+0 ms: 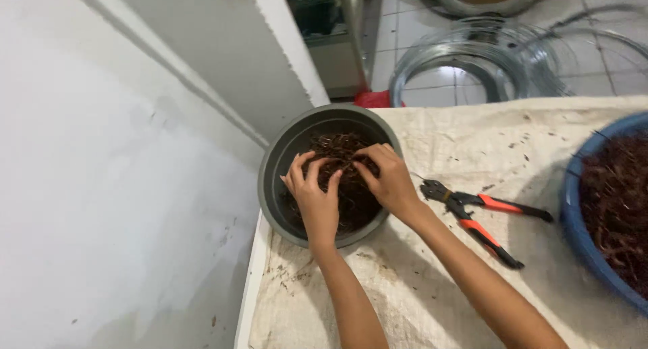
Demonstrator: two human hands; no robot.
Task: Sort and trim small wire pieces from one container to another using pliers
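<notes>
**Both hands down in a grey basin of rusty brown tangle**

Left hand (pixel 314 192) set over the near-left part of the tangle (pixel 351 187), fingers (pixel 302 170) spread and curled, tips pressed into the dark brown, wiry mass. Right hand (pixel 388 179) just beside it on the right, fingers bent inward, tips pinching at strands near the middle of the heap. Neither fully closed nor flat: both half-open, clawed, gripping loose strands rather than any single piece. Fingertips of the two nearly meeting over the centre.

Tangle held in a round grey basin (pixel 283 153), standing at the far-left corner of a table covered with stained beige cloth (pixel 439 288), rim close to the table's left edge.

To the right of the basin, on the cloth, cutting pliers (pixel 482 217) with orange-and-black handles, lying untouched, jaws pointing toward the right wrist. At the far right edge, part of a blue basin (pixel 574 221) filled with similar dark reddish-brown material.

Beyond the table, on the tiled floor, coils of silvery wire (pixel 486 52). Left of everything, a white wall (pixel 101 187).
</notes>
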